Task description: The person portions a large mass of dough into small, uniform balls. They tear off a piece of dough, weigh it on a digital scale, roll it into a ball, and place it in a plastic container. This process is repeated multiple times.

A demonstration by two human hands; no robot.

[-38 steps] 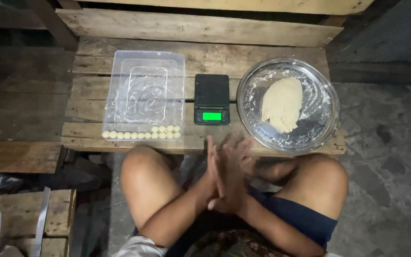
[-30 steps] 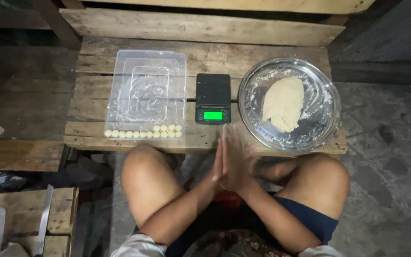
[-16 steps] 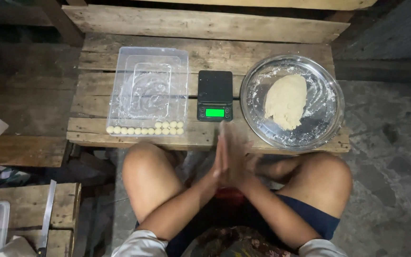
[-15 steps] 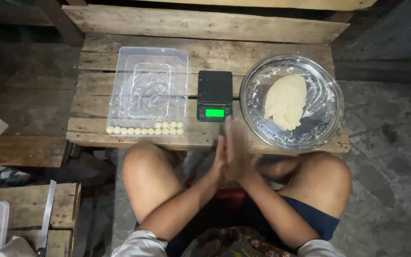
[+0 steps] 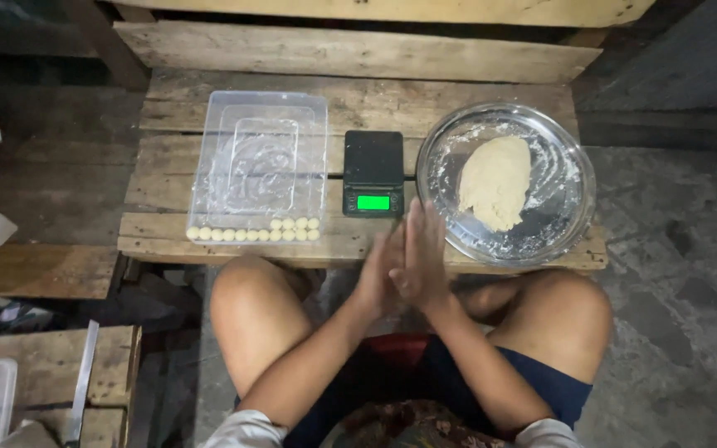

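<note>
Two hands met at the lower middle of the frame: the left hand (image 5: pixel 378 278) and the right hand (image 5: pixel 421 259) were pressed palm to palm, fingers straight and pointing toward the table; whether anything lay between the palms could not be told. Just above them, on the weathered wooden plank table (image 5: pixel 358 99), stood three things in a row. At the left was one clear rectangular plastic tray (image 5: pixel 259 158) with a single row of small pale dough balls (image 5: pixel 252 234) along its near edge, about fourteen as far as they could be counted, the last few at the right doubled up. In the middle was one small black digital scale (image 5: pixel 373 172) with a lit green display. At the right was one round shiny metal basin (image 5: pixel 505 182), dusted with flour, holding one large pale lump of dough (image 5: pixel 495 182). Compared with half a second before, the right hand had slid forward so its fingertips reached past the left hand's, over the table's near edge between scale and basin. The basin's rim overhung the table's near edge slightly; bare planks lay open behind the tray, scale and basin.
</note>
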